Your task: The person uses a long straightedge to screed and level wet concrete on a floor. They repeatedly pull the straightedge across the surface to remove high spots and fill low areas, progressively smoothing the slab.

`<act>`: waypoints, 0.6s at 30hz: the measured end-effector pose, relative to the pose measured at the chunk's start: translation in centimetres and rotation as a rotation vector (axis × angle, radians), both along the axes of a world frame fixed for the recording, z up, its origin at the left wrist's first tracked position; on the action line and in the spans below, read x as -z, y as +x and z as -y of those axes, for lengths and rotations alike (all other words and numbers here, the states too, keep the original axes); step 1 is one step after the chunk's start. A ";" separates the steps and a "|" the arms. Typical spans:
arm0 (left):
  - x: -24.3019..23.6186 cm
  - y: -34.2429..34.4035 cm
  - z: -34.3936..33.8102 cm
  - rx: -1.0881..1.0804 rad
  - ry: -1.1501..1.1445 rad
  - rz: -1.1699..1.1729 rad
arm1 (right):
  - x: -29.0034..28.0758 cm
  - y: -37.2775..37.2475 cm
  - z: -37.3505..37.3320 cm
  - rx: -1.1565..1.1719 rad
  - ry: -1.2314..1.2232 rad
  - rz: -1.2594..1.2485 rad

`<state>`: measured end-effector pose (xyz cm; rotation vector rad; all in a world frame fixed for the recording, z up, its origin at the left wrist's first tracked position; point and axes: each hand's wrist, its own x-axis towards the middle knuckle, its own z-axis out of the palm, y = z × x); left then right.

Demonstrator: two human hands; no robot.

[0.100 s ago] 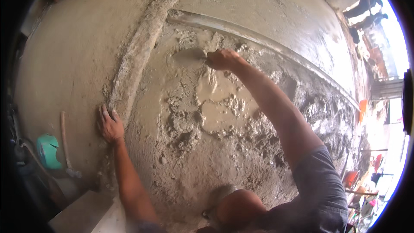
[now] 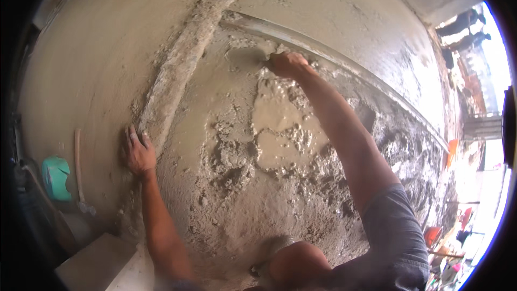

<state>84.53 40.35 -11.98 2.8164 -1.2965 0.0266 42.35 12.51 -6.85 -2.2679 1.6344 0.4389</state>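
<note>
My right hand [image 2: 288,66] grips a trowel, its flat blade [image 2: 246,60] lying on wet grey mortar [image 2: 277,110] near the far end of the patch. The fingers are wrapped round a handle that they mostly hide. A long straight screed bar [image 2: 301,37] lies just beyond this hand, slanting down to the right. My left hand [image 2: 141,153] rests with fingers stretched out beside the near end of a raised, mortar-crusted strip [image 2: 180,67]. Nothing is held in it. Lumpy, rough mortar lies between my arms, with smoother, shinier mortar around the blade.
A smooth floor [image 2: 97,75] spreads left of the strip, with a long-handled hammer [image 2: 79,167] and a green plastic container [image 2: 56,178] on it. Smooth wet mortar [image 2: 344,16] lies beyond the bar. My knee [image 2: 299,258] is low in the middle. Clutter fills the bright right edge.
The whole view has shifted slightly. My right hand and the trowel have moved a little farther away, closer to the screed bar. My left hand stays beside the strip.
</note>
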 end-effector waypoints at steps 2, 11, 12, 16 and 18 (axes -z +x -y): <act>1.6 -0.4 1.0 0.060 -0.063 0.060 | 1.1 -2.4 2.7 0.090 -0.085 0.130; -0.5 -0.1 0.8 -0.029 -0.020 -0.047 | 1.6 1.5 -11.7 0.138 0.623 0.481; -0.4 0.5 0.7 -0.039 0.009 -0.036 | 2.9 2.0 -15.2 -0.006 0.596 0.432; 0.5 -3.1 2.8 0.056 -0.050 -0.038 | 5.5 0.8 -28.2 -0.638 0.160 0.102; 1.6 0.3 0.7 0.056 -0.117 -0.010 | -1.4 2.0 -30.3 -0.313 0.484 0.303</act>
